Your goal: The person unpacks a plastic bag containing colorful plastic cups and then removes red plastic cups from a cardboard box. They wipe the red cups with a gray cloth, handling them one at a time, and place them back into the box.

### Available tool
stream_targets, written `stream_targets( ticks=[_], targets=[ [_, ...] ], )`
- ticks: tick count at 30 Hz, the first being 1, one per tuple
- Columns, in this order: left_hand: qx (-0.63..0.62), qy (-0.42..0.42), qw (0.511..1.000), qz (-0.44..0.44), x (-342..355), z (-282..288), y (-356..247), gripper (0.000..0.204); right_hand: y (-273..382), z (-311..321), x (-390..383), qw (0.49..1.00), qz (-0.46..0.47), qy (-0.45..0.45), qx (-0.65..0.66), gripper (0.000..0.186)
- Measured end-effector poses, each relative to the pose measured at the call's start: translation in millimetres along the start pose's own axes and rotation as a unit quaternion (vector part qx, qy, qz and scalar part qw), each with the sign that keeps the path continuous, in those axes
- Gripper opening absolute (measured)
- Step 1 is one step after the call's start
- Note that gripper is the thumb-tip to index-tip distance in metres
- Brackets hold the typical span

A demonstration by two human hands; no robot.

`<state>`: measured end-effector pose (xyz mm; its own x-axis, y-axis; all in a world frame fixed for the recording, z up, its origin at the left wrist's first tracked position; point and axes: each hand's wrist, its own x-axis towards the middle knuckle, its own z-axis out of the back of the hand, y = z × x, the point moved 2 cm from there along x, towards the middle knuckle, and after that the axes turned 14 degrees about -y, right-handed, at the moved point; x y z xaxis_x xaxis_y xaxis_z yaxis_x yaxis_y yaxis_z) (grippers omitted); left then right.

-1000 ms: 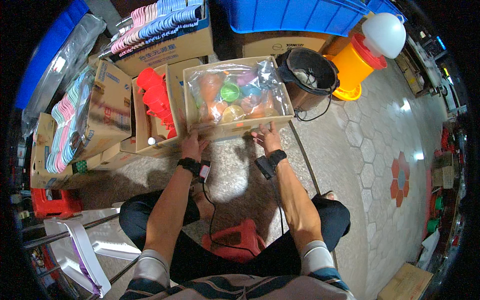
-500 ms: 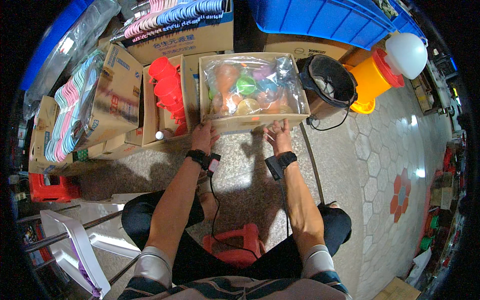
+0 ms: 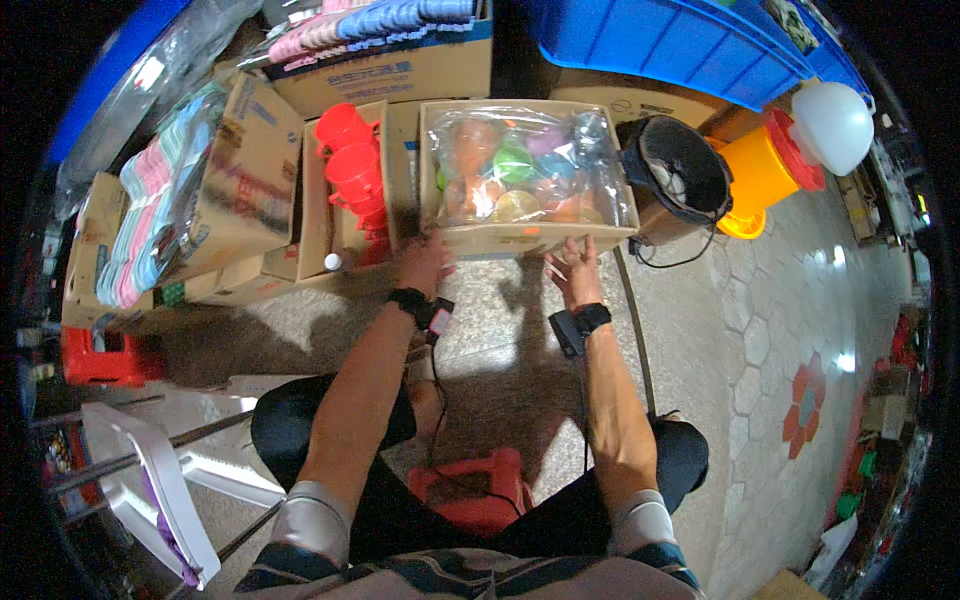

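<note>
My left hand (image 3: 425, 258), blurred by motion, is at the lower left corner of a cardboard box (image 3: 453, 236) that holds assorted coloured round items (image 3: 512, 163) in a clear plastic bag. My right hand (image 3: 577, 268) has its fingers apart at the box's near edge, fingertips touching or very close to it. Just left of this box stands a narrower cardboard box (image 3: 318, 222) with red plastic cups (image 3: 350, 170) and a small white-topped item (image 3: 333, 261). Both my wrists wear black straps with small wired devices.
Hangers (image 3: 150, 200) and cartons fill the left. Behind are a blue crate (image 3: 660, 45) and more hangers. Right stand a black pot (image 3: 672, 182) and a yellow container (image 3: 752, 163). A red stool (image 3: 470, 480) lies between my legs, a white rack (image 3: 140, 450) lower left.
The view has shifted, so the boxes sit further right and somewhat higher in it. Both my hands have moved with the box edge in the picture and remain near it.
</note>
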<state>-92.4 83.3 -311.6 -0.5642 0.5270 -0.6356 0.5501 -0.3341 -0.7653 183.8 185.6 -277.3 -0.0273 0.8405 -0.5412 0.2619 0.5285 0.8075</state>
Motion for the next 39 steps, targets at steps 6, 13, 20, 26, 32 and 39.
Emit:
stream_targets(
  ticks=[6, 13, 20, 26, 32, 39],
  targets=[
    [0.309, 0.007, 0.926, -0.216, -32.1, 16.1, -9.1, 0.029, 14.2, 11.8, -22.6, 0.997, -0.046, 0.026, -0.056, 0.060],
    [0.535, -0.233, 0.585, -0.563, -70.5, 59.2, -44.3, 0.016, 33.7, 57.6, -62.4, 0.994, -0.023, 0.010, -0.104, 0.045],
    [0.606, -0.252, 0.542, -0.525, -79.1, 82.6, -51.6, 0.015, 67.8, 103.0, -114.0, 0.989, 0.014, -0.006, -0.149, 0.046],
    [0.684, -0.171, 0.563, -0.431, -66.3, 83.3, -59.7, 0.015, 116.3, 141.1, -170.3, 0.978, 0.076, -0.010, -0.194, 0.043],
    [0.672, -0.131, 0.580, -0.441, -90.0, 73.2, -50.6, 0.018, 156.4, 155.8, -224.5, 0.971, 0.123, 0.004, -0.203, 0.040],
    [0.710, -0.046, 0.563, -0.420, -123.3, 34.7, -34.9, 0.022, 175.8, 182.3, -259.7, 0.962, 0.162, 0.011, -0.219, 0.041]
  ],
)
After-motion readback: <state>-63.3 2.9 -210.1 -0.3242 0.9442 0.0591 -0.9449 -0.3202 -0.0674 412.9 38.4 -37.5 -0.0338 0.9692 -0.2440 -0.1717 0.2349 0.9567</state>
